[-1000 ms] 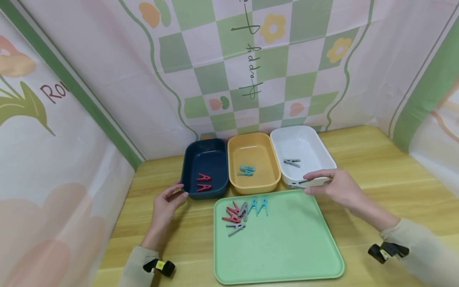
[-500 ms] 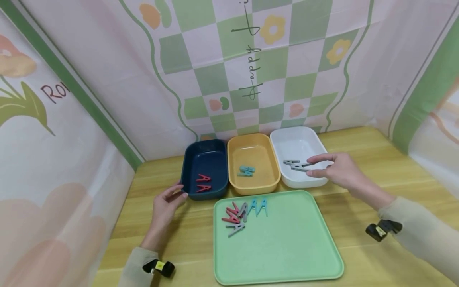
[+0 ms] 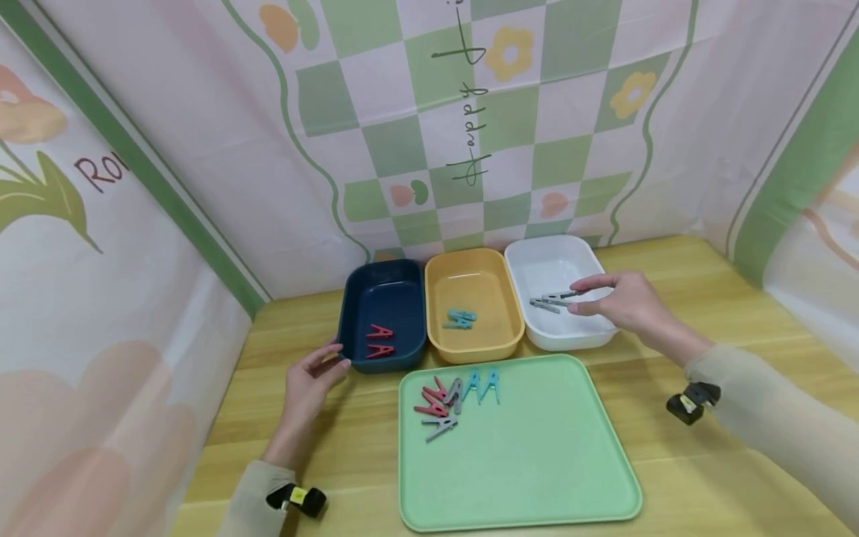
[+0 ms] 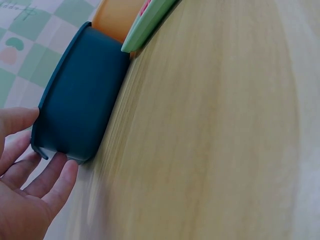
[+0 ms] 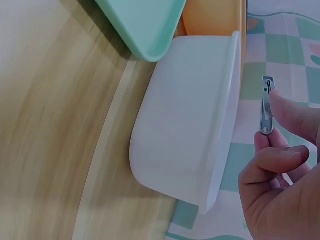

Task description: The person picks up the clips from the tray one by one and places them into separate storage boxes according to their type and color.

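My right hand pinches a grey clothespin between thumb and fingers over the white container. Another grey clothespin lies inside that container, just below and left of the held one in the head view. My left hand rests its fingertips against the near left corner of the dark blue container, fingers loosely extended. Two red clothespins lie in the blue container. The middle yellow container has two light-blue clothespins in it.
A green tray lies in front of the containers on the wooden table. Toward its far left corner are red clothespins, grey clothespins and light-blue clothespins. A patterned cloth hangs behind.
My right hand has carried the grey clothespin from the white container's near edge up and over its inside, slightly leftward at the end. The left hand has stayed at the blue container.
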Motion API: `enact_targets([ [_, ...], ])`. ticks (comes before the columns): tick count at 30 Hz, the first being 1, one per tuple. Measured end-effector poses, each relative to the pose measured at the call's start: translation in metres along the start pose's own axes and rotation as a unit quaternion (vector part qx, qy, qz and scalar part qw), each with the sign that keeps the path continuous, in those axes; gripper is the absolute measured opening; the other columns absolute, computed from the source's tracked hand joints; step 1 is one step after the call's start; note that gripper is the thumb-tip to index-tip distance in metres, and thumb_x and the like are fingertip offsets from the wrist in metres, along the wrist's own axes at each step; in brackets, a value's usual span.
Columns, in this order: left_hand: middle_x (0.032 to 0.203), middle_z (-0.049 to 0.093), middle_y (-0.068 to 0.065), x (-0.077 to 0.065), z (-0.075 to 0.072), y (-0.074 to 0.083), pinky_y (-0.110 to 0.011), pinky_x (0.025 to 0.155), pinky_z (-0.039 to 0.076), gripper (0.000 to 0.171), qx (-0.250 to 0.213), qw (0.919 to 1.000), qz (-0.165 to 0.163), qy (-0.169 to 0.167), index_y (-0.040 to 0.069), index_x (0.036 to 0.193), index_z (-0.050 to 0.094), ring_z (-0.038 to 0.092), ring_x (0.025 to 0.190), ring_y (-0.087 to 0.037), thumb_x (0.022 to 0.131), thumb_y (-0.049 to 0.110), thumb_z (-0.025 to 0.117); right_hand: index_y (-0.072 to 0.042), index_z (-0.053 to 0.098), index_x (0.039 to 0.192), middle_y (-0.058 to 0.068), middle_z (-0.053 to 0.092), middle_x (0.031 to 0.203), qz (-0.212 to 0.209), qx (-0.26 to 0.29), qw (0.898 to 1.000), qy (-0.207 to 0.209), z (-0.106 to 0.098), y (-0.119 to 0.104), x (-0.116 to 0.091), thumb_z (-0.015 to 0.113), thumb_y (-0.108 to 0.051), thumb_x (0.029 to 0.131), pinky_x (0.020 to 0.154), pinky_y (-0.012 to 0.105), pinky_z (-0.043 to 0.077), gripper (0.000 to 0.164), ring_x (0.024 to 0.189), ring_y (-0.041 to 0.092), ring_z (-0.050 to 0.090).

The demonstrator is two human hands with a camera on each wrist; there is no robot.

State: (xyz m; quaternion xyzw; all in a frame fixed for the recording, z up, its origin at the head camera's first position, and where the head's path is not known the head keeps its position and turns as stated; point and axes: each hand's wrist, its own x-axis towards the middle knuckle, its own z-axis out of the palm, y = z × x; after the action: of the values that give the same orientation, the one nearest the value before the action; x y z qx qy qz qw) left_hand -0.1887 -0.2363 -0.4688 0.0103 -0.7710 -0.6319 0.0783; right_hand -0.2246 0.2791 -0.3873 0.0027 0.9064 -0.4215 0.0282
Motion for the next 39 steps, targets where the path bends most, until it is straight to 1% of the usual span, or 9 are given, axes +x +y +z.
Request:
enact_targets([
  [10, 0.151, 0.057, -0.014, 0.001, 0.000, -0.001, -0.025, 0.088, 0.062, 0.036, 0.013, 0.9999, -0.001, 0.004, -0.004, 0.128, 0.070, 0.067, 0.121, -0.036, 0.093, -0.003, 0.077, 0.000, 0.069, 0.134, 0.030, 0.050, 0.152, 0.003, -0.007, 1.000, -0.005, 0.003, 0.001, 0.019, 0.087, -0.027, 0.087, 0.084, 0.038, 0.038, 0.057, 0.127, 0.040, 0.044],
  [13, 0.151, 0.057, -0.014, 0.002, 0.000, 0.000, -0.025, 0.088, 0.062, 0.036, 0.014, 0.9999, 0.001, 0.002, -0.005, 0.128, 0.070, 0.067, 0.122, -0.037, 0.093, -0.002, 0.077, -0.001, 0.069, 0.134, 0.030, 0.049, 0.152, 0.005, -0.007, 1.000, -0.004, 0.003, 0.000, 0.025, 0.088, -0.028, 0.087, 0.085, 0.039, 0.040, 0.058, 0.131, 0.042, 0.044],
  [17, 0.151, 0.057, -0.014, 0.002, 0.000, 0.001, -0.026, 0.087, 0.062, 0.035, 0.005, 1.0000, 0.001, -0.003, -0.007, 0.127, 0.069, 0.066, 0.123, -0.039, 0.093, -0.004, 0.077, 0.000, 0.069, 0.133, 0.029, 0.053, 0.149, 0.007, -0.002, 1.000, -0.005, 0.003, 0.000, 0.030, 0.088, -0.026, 0.087, 0.085, 0.039, 0.041, 0.056, 0.134, 0.045, 0.044],
  [27, 0.151, 0.058, -0.012, 0.001, 0.000, 0.003, -0.024, 0.087, 0.062, 0.036, 0.001, 1.0000, -0.009, -0.003, -0.006, 0.128, 0.069, 0.065, 0.124, -0.038, 0.093, -0.001, 0.078, 0.001, 0.069, 0.132, 0.028, 0.057, 0.144, 0.017, 0.002, 1.000, -0.019, 0.007, 0.002, 0.039, 0.088, -0.022, 0.087, 0.086, 0.038, 0.040, 0.055, 0.130, 0.042, 0.045],
  [30, 0.151, 0.058, -0.012, 0.001, 0.000, 0.003, -0.024, 0.088, 0.062, 0.036, 0.003, 1.0000, -0.007, -0.003, -0.006, 0.128, 0.069, 0.065, 0.124, -0.038, 0.093, -0.002, 0.078, 0.002, 0.069, 0.131, 0.028, 0.061, 0.140, 0.017, 0.001, 1.000, -0.018, 0.009, 0.003, 0.041, 0.088, -0.021, 0.086, 0.082, 0.039, 0.042, 0.054, 0.123, 0.042, 0.047],
  [32, 0.151, 0.058, -0.012, 0.001, -0.001, 0.002, -0.024, 0.088, 0.062, 0.035, 0.004, 1.0000, -0.006, -0.003, -0.006, 0.127, 0.070, 0.065, 0.124, -0.038, 0.093, -0.002, 0.078, 0.002, 0.070, 0.130, 0.027, 0.063, 0.138, 0.016, -0.004, 1.000, -0.020, 0.011, 0.003, 0.042, 0.088, -0.020, 0.086, 0.085, 0.037, 0.041, 0.052, 0.124, 0.043, 0.048],
  [33, 0.151, 0.058, -0.012, 0.001, -0.001, 0.002, -0.024, 0.088, 0.062, 0.035, 0.005, 1.0000, -0.005, -0.004, -0.006, 0.127, 0.070, 0.065, 0.124, -0.038, 0.093, -0.002, 0.078, 0.002, 0.071, 0.129, 0.027, 0.063, 0.136, 0.016, -0.007, 1.000, -0.020, 0.012, 0.004, 0.043, 0.088, -0.020, 0.086, 0.081, 0.037, 0.043, 0.052, 0.116, 0.042, 0.052],
  [35, 0.151, 0.058, -0.012, 0.001, -0.001, 0.001, -0.024, 0.087, 0.062, 0.035, 0.006, 1.0000, -0.002, -0.004, -0.006, 0.127, 0.070, 0.066, 0.123, -0.039, 0.093, -0.002, 0.077, 0.002, 0.071, 0.128, 0.027, 0.065, 0.134, 0.014, -0.011, 1.000, -0.024, 0.014, 0.005, 0.044, 0.089, -0.019, 0.085, 0.076, 0.035, 0.044, 0.051, 0.109, 0.038, 0.054],
  [39, 0.150, 0.058, -0.013, 0.001, -0.001, 0.001, -0.025, 0.087, 0.062, 0.035, 0.007, 1.0000, 0.001, -0.004, -0.006, 0.127, 0.070, 0.066, 0.122, -0.039, 0.093, -0.003, 0.077, 0.004, 0.072, 0.125, 0.027, 0.067, 0.130, 0.011, -0.010, 0.999, -0.032, 0.018, 0.005, 0.045, 0.089, -0.016, 0.084, 0.090, 0.046, 0.050, 0.049, 0.112, 0.041, 0.055],
])
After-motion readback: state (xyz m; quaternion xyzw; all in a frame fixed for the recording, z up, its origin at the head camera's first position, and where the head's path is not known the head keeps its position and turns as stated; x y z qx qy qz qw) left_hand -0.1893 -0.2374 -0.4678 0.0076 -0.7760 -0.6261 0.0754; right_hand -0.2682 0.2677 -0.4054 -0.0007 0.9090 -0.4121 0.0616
